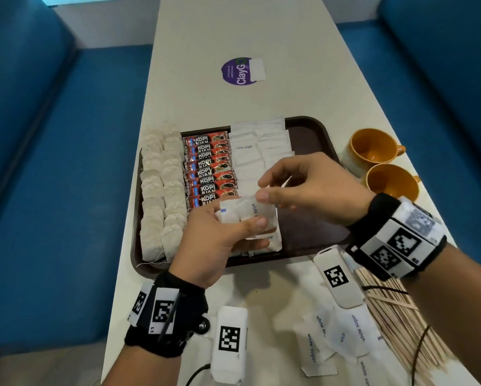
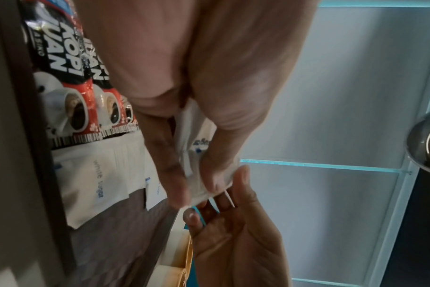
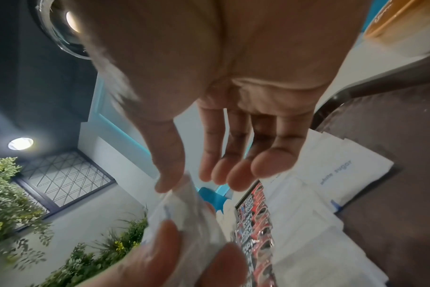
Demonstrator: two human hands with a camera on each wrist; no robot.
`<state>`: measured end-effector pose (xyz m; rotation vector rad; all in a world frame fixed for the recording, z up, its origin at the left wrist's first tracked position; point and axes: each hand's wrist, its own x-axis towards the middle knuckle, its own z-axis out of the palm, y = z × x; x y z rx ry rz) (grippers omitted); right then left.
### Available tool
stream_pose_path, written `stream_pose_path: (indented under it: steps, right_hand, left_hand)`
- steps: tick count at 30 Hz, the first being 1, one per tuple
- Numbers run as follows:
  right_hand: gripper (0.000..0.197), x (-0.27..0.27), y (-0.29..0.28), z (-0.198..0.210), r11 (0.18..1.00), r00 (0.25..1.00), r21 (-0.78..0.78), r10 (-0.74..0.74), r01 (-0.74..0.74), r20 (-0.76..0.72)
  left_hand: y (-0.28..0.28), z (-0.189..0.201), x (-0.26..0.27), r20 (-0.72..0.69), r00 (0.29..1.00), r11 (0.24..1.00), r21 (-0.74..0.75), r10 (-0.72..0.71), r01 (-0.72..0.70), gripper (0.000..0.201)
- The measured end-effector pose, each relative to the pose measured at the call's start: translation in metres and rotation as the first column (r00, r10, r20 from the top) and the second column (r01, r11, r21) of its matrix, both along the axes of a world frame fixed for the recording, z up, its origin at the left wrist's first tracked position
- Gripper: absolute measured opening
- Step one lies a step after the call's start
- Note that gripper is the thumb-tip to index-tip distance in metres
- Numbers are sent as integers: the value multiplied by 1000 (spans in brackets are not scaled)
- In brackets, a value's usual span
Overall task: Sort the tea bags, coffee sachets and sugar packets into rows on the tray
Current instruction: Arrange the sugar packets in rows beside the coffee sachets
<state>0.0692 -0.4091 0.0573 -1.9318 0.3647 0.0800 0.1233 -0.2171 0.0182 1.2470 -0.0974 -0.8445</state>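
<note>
A brown tray (image 1: 311, 135) holds two columns of tea bags (image 1: 161, 190) at its left, a column of red coffee sachets (image 1: 208, 171) and columns of white sugar packets (image 1: 247, 154). Above the tray's near end my left hand (image 1: 242, 221) grips a small stack of sugar packets (image 1: 250, 210) between thumb and fingers. My right hand (image 1: 264, 188) meets it from the right, its thumb and forefinger pinching the upper edge of the top packet. In the left wrist view the stack (image 2: 197, 174) sits in my left hand (image 2: 197, 192). In the right wrist view my right hand (image 3: 185, 181) touches the packet (image 3: 184, 213).
Loose sugar packets (image 1: 331, 338) lie on the table near me. A pile of wooden stirrers (image 1: 395, 307) lies at the right. Two orange cups (image 1: 373, 149) stand right of the tray. A purple sticker (image 1: 239, 71) marks the far tabletop. Blue seats (image 1: 52, 162) flank the table.
</note>
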Motion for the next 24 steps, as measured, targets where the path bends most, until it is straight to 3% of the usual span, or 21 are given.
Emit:
stream_pose_path:
  steps: [6, 9, 12, 15, 21, 24]
  right_hand:
    - [15, -3, 3, -3, 998, 998, 36, 59, -59, -9]
    - [13, -4, 0, -1, 996, 996, 84, -23, 15, 88]
    - [15, -9, -6, 1, 984, 969, 167, -98, 61, 227]
    - [10, -13, -8, -1, 996, 974, 83, 2, -22, 228]
    - [34, -21, -7, -13, 993, 976, 27, 106, -113, 190]
    - [35, -20, -6, -18, 997, 978, 67, 32, -47, 207]
  left_hand:
    - [0, -2, -2, 23, 1000, 999, 34, 10, -11, 55]
    - [-3, 0, -2, -84, 995, 998, 14, 60, -59, 46]
    - [-3, 2, -4, -228, 972, 999, 25, 53, -49, 58]
    - [-4, 1, -5, -285, 958, 997, -46, 43, -59, 59]
    - [-1, -5, -7, -184, 981, 995, -68, 58, -72, 34]
    - [-1, -5, -9, -163, 982, 991, -69, 99, -111, 41]
